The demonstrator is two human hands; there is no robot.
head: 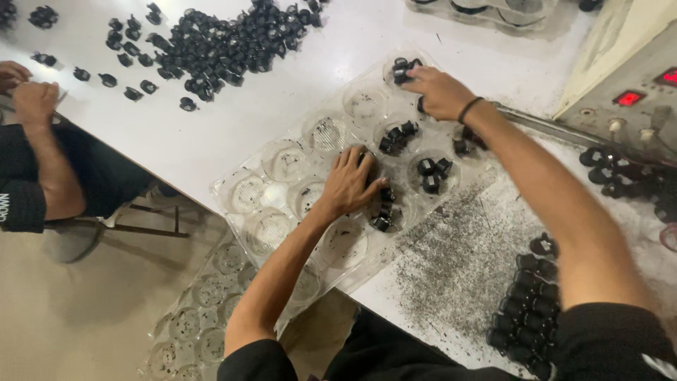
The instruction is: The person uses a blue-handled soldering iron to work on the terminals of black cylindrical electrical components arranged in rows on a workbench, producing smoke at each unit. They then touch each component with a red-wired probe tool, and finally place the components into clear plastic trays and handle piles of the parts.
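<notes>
You had two hands on one clear plastic tray, your left hand flat on it and your right hand at its far end. Between your hands sat two filled cups: three black caps in one, three in the other. A second empty tray lay below your left forearm.

Co-worker's forearm, loose black parts pile, grey control box
</notes>
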